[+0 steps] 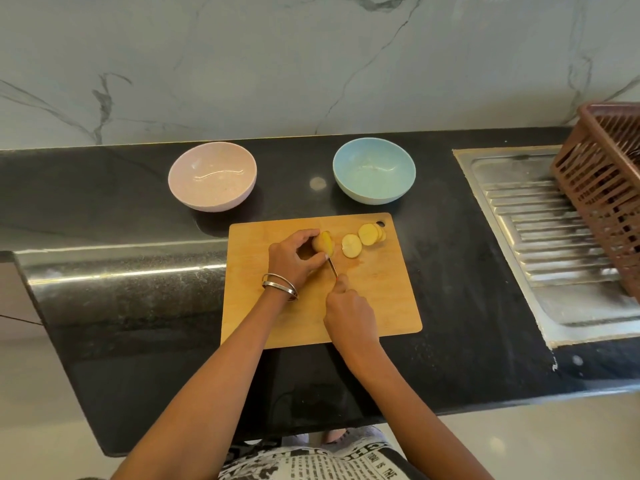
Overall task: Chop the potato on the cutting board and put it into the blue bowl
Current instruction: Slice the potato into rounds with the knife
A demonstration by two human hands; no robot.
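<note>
We see the potato [323, 244] on the far half of the cutting board [311, 317], its remaining piece lying with the long axis roughly left to right and the cut face turned to the right. The left hand [296, 258] curls over it from the left, fingers and thumb gripping its uncut end. The right hand [348, 313] sits nearer to us on the board, wrapped round the handle of a knife [332, 266]; the thin blade runs up and away from that fist to the potato's cut end, just beside the left fingertips. We judge that the next slice turns on this: the blade meets the potato across its long axis, at the right end, with the holding fingers very close to the edge.

Right of the potato, cut slices [363, 239] lie flat and overlapping toward the board's far right corner, the nearest one apart from the rest.

Beyond the board, the blue bowl [374, 174] stands on the black counter [104, 306], a little to the right of the potato; we see nothing in it. The right hand is the nearer one to it. The pink bowl [212, 176] stands beyond the board's left corner, and looks bare inside too. Far right of the board are a steel draining sink [540, 244] and a brown basket [606, 188].
</note>
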